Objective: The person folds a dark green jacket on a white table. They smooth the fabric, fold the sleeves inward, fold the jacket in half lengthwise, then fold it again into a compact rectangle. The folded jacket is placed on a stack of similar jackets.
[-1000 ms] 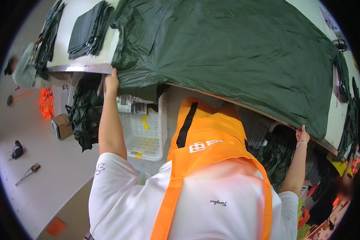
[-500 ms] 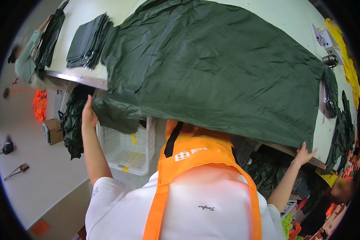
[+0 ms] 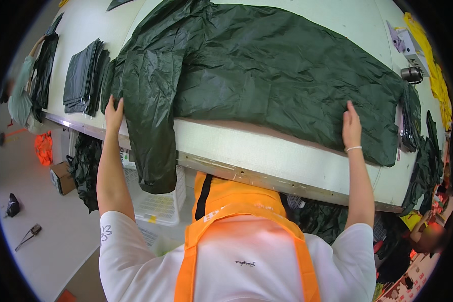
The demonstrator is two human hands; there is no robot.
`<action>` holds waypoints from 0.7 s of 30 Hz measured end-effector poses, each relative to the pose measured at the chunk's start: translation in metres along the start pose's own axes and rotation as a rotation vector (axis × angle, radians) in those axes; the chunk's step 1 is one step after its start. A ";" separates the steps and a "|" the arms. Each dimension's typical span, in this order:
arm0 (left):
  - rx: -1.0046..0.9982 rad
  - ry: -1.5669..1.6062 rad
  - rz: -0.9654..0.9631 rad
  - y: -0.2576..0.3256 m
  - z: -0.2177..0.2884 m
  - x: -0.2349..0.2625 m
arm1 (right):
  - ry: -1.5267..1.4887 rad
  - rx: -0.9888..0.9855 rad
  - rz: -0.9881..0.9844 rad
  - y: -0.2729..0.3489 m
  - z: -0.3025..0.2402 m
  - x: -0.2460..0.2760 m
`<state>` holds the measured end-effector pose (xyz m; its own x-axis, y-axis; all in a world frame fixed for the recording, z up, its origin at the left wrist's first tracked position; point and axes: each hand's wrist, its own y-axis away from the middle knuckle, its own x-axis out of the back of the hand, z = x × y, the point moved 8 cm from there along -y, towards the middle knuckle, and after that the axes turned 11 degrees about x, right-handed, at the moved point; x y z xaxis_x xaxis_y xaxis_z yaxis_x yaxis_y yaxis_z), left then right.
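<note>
A dark green, shiny, rainwear-like garment [image 3: 287,75] lies wrinkled across the white table [image 3: 246,140]. Near its left end one sleeve [image 3: 151,121] hangs down over the table's front edge. My left hand [image 3: 114,115] is at the garment's left side, beside that sleeve, with thumb and finger apart. My right hand [image 3: 352,128] rests on the garment's right part near its front edge, fingers stretched out and holding nothing.
A stack of folded dark green pieces [image 3: 83,78] lies at the left. A metal cup [image 3: 411,75] and a white box [image 3: 412,50] stand at the far right. Below the table is a white plastic crate [image 3: 163,204]. Another person [image 3: 21,90] works at the left edge.
The garment's front edge has gone back from over the table edge onto the tabletop, and the sleeve now hangs down. My right hand has moved inward and away from me, off the corner.
</note>
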<state>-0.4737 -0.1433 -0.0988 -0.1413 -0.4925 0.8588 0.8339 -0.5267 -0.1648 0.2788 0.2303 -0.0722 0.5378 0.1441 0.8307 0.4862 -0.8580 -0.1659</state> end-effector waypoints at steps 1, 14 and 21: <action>-0.013 -0.169 -0.095 -0.002 0.000 -0.010 | 0.210 0.171 -0.100 0.005 -0.018 -0.016; 0.058 0.018 -0.235 -0.038 -0.017 -0.038 | 0.451 0.142 -0.116 -0.033 -0.109 -0.090; -0.148 -0.085 -0.190 -0.039 0.010 -0.025 | 0.330 0.110 -0.298 -0.003 -0.199 -0.170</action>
<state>-0.4980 -0.1038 -0.1088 -0.2380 -0.3182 0.9177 0.7086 -0.7031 -0.0600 0.0483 0.1101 -0.1073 0.1240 0.1960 0.9727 0.6664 -0.7428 0.0647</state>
